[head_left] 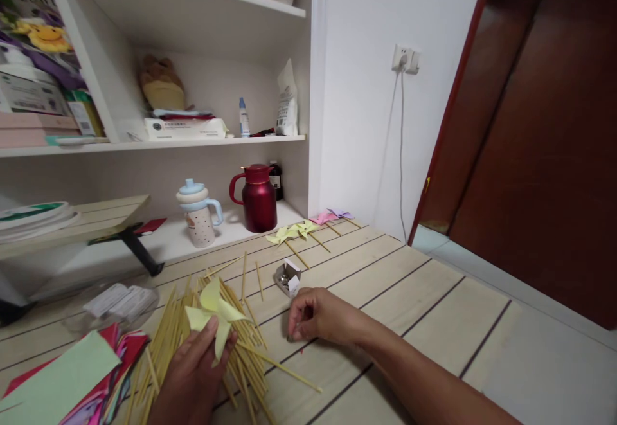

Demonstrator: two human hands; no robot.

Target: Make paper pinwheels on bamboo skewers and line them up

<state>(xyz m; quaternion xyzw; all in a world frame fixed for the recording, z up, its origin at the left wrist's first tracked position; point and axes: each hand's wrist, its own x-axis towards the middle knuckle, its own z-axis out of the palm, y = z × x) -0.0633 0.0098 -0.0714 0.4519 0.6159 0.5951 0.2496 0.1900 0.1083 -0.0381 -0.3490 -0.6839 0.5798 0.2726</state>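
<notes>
At about eight o'clock in the view, sheets of coloured paper (62, 380), green on top of red and pink, lie at the near corner of the wooden desk (434, 309). Just right of them, near seven o'clock, the left hand (193, 373) comes up from the bottom edge, its fingers (211, 328) pinching a pale yellow paper pinwheel (215, 314) whose folded blades stand up above the thumb. Under and around that hand a loose heap of thin wooden sticks (241, 341) fans over the desk, some touching the wrist and one long stick lying out toward five o'clock. Close to six o'clock the right hand (318, 316) rests on the desk, its fingers curled and pressed together at the tips on something too small to make out. Just beyond it, toward twelve o'clock from the knuckles, a small open box (288, 277) holds shiny metal pieces. Farther back, at about one o'clock from the right hand, finished yellow pinwheels (292, 232) and pink and purple ones (332, 216) lie on their sticks by the wall. Behind the desk, a red jug (258, 197) and a lidded cup (198, 214) stand on the low shelf.
</notes>
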